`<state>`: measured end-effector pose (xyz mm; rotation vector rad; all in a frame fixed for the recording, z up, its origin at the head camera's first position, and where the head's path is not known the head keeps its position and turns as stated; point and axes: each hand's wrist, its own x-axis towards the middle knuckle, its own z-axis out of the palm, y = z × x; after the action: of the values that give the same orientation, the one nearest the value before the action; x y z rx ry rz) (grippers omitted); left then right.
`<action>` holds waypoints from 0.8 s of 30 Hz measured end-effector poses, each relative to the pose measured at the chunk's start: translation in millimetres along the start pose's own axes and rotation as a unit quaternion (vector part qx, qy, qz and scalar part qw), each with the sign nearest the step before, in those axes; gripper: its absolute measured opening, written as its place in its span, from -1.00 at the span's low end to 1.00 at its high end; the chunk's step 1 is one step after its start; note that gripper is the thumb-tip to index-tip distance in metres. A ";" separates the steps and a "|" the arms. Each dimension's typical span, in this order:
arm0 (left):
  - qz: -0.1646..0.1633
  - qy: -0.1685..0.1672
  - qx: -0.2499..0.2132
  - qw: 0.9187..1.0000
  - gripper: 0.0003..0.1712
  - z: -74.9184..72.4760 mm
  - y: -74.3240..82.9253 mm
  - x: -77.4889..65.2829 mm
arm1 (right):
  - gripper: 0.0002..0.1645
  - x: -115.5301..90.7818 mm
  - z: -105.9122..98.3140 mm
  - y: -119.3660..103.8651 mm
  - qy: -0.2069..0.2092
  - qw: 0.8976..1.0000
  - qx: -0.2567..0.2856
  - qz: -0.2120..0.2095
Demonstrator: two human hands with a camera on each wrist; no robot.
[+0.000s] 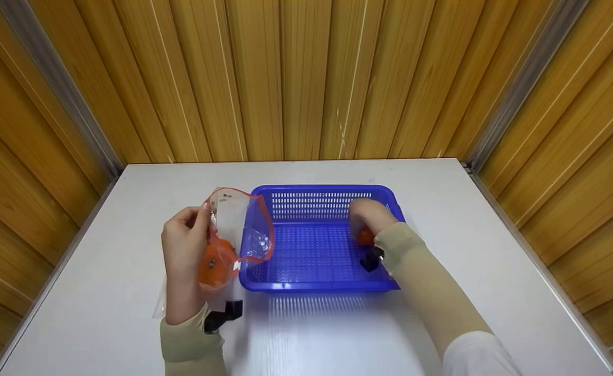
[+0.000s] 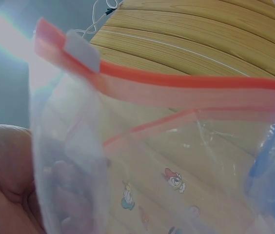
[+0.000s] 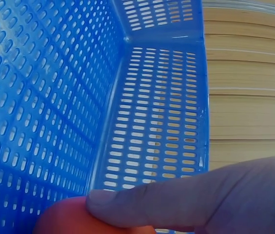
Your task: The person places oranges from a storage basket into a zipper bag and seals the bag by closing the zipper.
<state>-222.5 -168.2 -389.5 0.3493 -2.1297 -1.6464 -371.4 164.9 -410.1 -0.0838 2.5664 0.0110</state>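
A clear zip bag [image 1: 236,211] with a red-edged mouth hangs open at the basket's left side. My left hand [image 1: 185,248] pinches its left edge between thumb and fingers. Low in the bag shows something orange [image 1: 217,266], its kind unclear. In the left wrist view the bag's white slider [image 2: 82,50] sits on the red zip strip, and small cartoon prints mark the film. My right hand [image 1: 372,215] reaches into the right side of the blue basket [image 1: 317,286]. It grips a smooth, round orange-red thing [image 3: 64,218], the thumb lying over it; its other fingers are mostly hidden.
The basket stands on a white table [image 1: 306,339], and its slotted wall [image 3: 142,107] rises beside the right hand. Wood-look panels [image 1: 306,78] enclose the table at the back and both sides. Black camera mounts [image 1: 225,315] stick out from both wrists.
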 end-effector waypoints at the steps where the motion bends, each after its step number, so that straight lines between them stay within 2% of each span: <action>1: -0.001 0.000 -0.001 1.000 -0.64 0.1 -0.1 0.1 | -0.76 -0.8 0.3 0.6 0.013 1.000 0.006 -0.003; 4: -0.003 0.000 -0.003 1.000 -0.64 0.2 0.0 0.0 | -0.60 -4.7 0.3 2.4 0.055 0.997 0.041 -0.018; 7: -0.005 0.003 0.001 1.000 -0.63 0.5 0.1 -0.2 | -0.56 -9.5 -1.2 4.7 0.086 0.992 0.083 -0.039; 13: -0.002 0.004 0.001 1.000 -0.65 0.9 -1.7 -0.7 | -0.33 -18.5 -7.2 8.2 0.095 0.978 0.168 -0.079; 19: -0.004 0.002 -0.002 1.000 -0.64 1.0 -1.6 -0.7 | -0.31 -31.2 -14.0 10.9 0.094 0.956 0.259 -0.098; 24: -0.003 0.004 0.000 1.000 -0.64 0.8 -1.3 -0.6 | -0.30 -37.4 -14.4 12.4 0.125 0.932 0.316 -0.127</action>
<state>-222.5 -167.6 -391.0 0.3611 -2.1263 -1.6450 -348.6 179.1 -377.8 -0.1792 2.6546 -0.9712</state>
